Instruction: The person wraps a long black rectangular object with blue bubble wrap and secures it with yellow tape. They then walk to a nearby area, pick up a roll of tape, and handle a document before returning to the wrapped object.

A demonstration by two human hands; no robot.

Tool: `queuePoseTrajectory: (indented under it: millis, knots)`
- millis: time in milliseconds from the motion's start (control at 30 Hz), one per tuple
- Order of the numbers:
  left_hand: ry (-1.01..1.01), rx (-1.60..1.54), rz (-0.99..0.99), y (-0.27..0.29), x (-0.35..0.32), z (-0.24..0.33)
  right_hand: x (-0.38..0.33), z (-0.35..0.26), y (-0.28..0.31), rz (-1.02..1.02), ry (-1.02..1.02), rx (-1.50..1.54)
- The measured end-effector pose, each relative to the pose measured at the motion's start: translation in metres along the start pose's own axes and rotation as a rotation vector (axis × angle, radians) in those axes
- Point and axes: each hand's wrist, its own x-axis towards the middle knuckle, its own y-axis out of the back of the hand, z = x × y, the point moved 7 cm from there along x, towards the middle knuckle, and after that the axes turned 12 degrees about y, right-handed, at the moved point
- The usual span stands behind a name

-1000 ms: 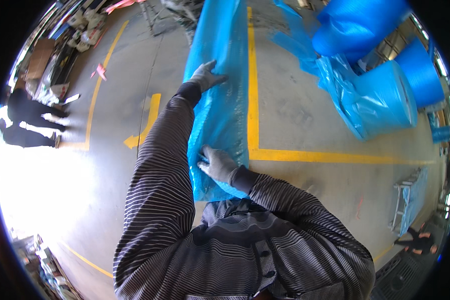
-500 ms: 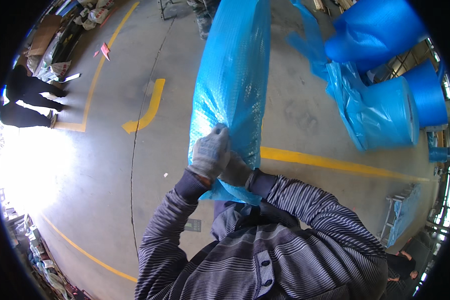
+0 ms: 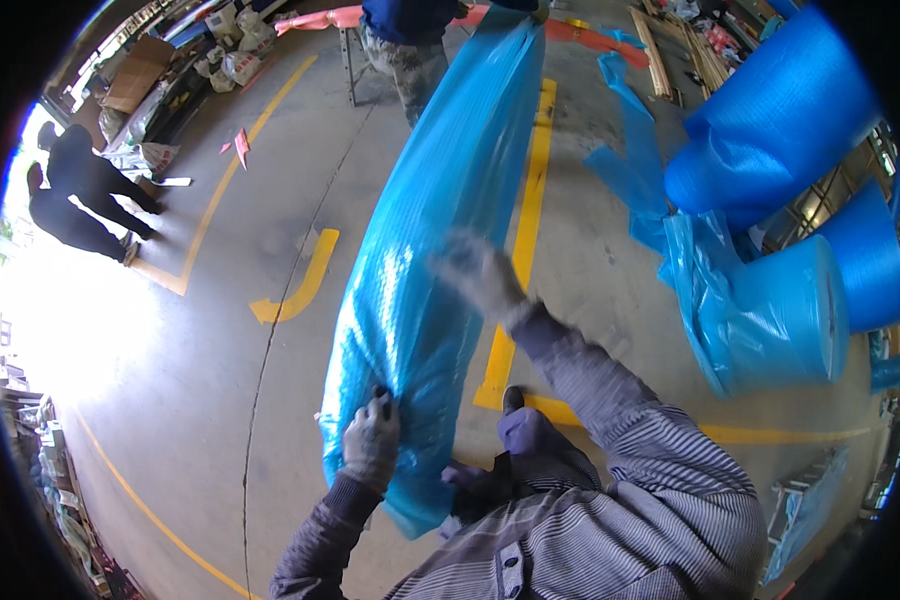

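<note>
A long bundle of light blue bubble wrap (image 3: 420,250) stretches away from my body, shiny and creased. My left hand (image 3: 372,438), in a grey glove, is closed on the wrap near its close end, with the folds pulled in around the fingers. Over the right side of the bundle is my gloved right hand (image 3: 478,275), smeared by motion; whether it touches the film cannot be told. At the far end stands a person in camouflage trousers (image 3: 405,75), with a hand at the bundle's tip. What lies inside the wrap is hidden.
Large blue bubble wrap rolls (image 3: 780,320) stand at the right, with loose film strips (image 3: 630,150) beside them. Another person in dark clothes (image 3: 85,190) bends at the left. Yellow lines (image 3: 535,180) mark the concrete floor. Wooden strips (image 3: 653,55) lie at the far right.
My hands, together on the wrap before, are now apart: the left is nearer my body, the right farther out and rightward. The bundle's far end and the person there have come into view.
</note>
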Motion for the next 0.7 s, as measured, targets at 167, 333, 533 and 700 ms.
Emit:
queuePoseTrajectory:
  millis: [167,333,533,700]
  knots:
    - [0.123,0.048,-0.197,0.008,0.005,-0.001,0.121,0.118,0.039,0.205,-0.304,-0.006]
    - [-0.011,0.116,-0.715,0.045,0.063,-0.003,0.129,0.167,0.016,0.081,-0.454,0.434]
    - [0.073,-0.391,0.019,0.124,0.335,0.053,0.114,0.170,0.014,-0.049,-0.435,0.832]
    - [0.079,-0.286,-0.026,0.092,0.538,0.144,0.105,0.170,0.017,-0.133,-0.680,0.683]
